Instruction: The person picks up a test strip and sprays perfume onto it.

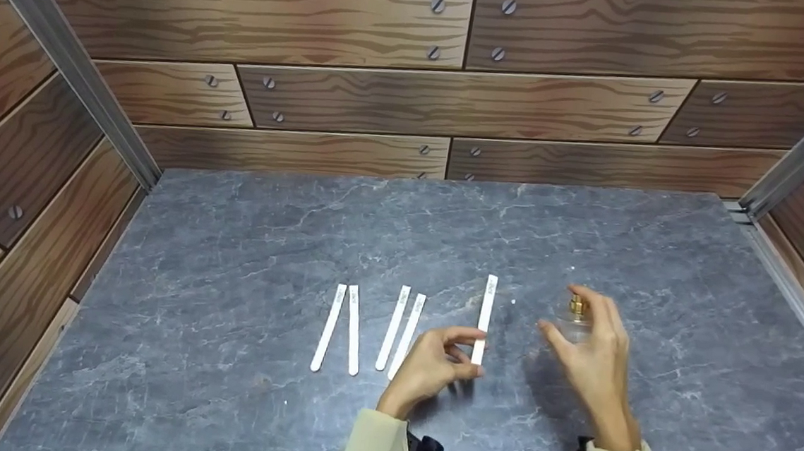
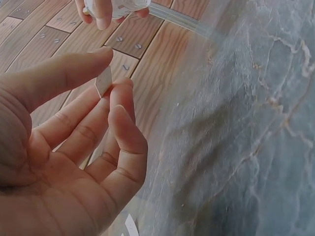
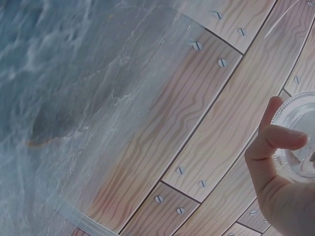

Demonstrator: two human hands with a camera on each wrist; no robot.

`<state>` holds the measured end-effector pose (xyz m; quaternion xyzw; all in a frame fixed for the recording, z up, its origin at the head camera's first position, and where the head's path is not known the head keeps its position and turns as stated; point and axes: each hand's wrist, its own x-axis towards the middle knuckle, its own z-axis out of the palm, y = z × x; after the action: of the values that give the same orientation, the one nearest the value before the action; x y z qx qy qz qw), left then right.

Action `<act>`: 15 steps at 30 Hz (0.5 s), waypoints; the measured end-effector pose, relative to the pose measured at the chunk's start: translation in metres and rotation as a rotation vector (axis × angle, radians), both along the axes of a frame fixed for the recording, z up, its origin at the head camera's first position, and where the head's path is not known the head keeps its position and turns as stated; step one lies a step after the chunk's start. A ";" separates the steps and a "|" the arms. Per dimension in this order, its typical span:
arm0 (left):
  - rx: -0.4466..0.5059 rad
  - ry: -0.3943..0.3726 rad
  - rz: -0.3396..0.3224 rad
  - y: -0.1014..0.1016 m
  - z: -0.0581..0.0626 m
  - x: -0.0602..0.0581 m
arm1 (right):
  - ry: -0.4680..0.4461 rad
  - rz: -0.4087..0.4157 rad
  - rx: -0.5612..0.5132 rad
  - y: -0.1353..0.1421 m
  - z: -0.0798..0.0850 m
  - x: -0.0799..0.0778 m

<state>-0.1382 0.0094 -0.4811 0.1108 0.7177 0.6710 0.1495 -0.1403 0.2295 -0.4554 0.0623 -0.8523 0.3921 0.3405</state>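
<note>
Left hand (image 1: 434,366) pinches one white paper test strip (image 1: 485,316) w/ fingers; right hand (image 1: 594,359) fingers wrap small clear glass perfume bottle (image 1: 574,321), aimed at it. Four more white strips (image 1: 366,329) lie on grey marble table (image 1: 230,256), apparently not yet sprayed.

White strips (image 1: 486,320), grey marbled table (image 1: 231,242), seemingly clear bottle (image 1: 574,322)

Five white paper strips (image 1: 485,318), one clear glass spray bottle (image 1: 574,321), two hands (image 1: 435,364)
</note>
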 end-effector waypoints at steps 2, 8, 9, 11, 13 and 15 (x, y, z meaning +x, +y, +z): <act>-0.004 0.006 0.007 0.001 0.001 -0.003 | -0.001 -0.001 -0.004 0.000 0.000 0.000; -0.006 0.030 0.049 0.004 0.004 -0.012 | -0.002 0.002 -0.020 0.003 0.000 0.000; -0.005 0.032 0.056 0.004 0.005 -0.013 | 0.000 0.004 -0.020 0.004 0.000 0.000; -0.008 0.044 0.068 0.004 0.005 -0.017 | 0.005 0.003 -0.016 0.005 0.000 -0.001; -0.010 0.058 0.077 0.005 0.006 -0.021 | 0.007 0.001 -0.016 0.005 -0.001 -0.001; -0.010 0.071 0.085 0.007 0.006 -0.025 | 0.010 -0.001 -0.014 0.006 -0.001 -0.001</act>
<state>-0.1630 0.0161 -0.4752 0.1033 0.7298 0.6689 0.0959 -0.1412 0.2354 -0.4559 0.0612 -0.8478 0.3976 0.3455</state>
